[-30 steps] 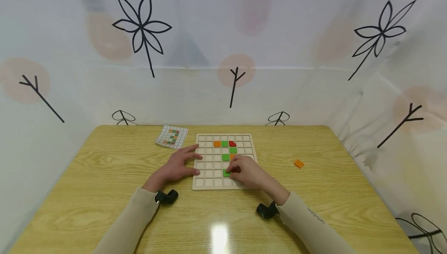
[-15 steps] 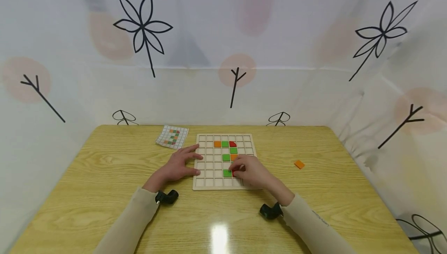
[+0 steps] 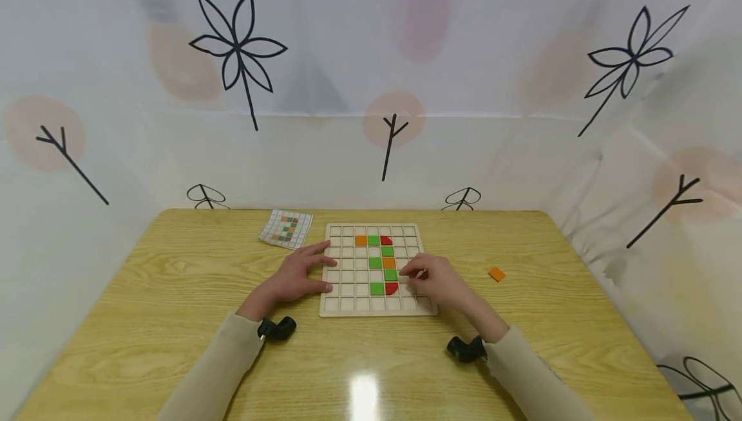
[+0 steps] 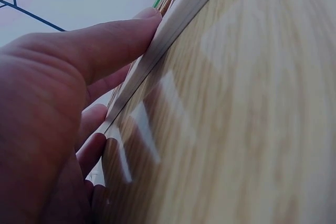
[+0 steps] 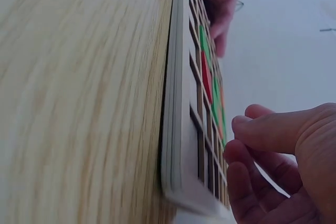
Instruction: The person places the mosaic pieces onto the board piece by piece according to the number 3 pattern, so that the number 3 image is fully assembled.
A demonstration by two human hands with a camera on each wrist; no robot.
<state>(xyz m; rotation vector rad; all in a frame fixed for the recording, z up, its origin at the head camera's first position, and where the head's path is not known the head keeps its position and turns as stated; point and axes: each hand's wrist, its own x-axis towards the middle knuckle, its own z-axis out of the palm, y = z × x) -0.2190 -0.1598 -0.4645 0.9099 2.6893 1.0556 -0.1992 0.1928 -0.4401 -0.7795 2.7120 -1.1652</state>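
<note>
1. The right part of the wooden grid board (image 3: 348,279) is covered by the right hand (image 3: 436,281), so the cells under it cannot be read.
2. In the left wrist view the board shows only as a thin pale edge running from top centre to lower left; its tiles are nearly out of sight.
3. The pattern card (image 3: 285,227), upper left of the board, is too small to read cell by cell.
4. The left hand (image 3: 297,273) lies flat, fingers straight and spread, on the board's left edge; the left wrist view shows the thumb against the rim.
5. The right hand hovers at the board's right side, fingers loosely curled with thumb and forefinger close together. Whether it holds anything I cannot tell.
6. Just left of its fingertips sit a green tile (image 3: 391,274) and, below that, a red quarter-round tile (image 3: 391,288), both seated in cells near frame centre.
7. A loose orange tile (image 3: 496,273) lies on the table (image 3: 174,292), well to the right of the board.
</note>
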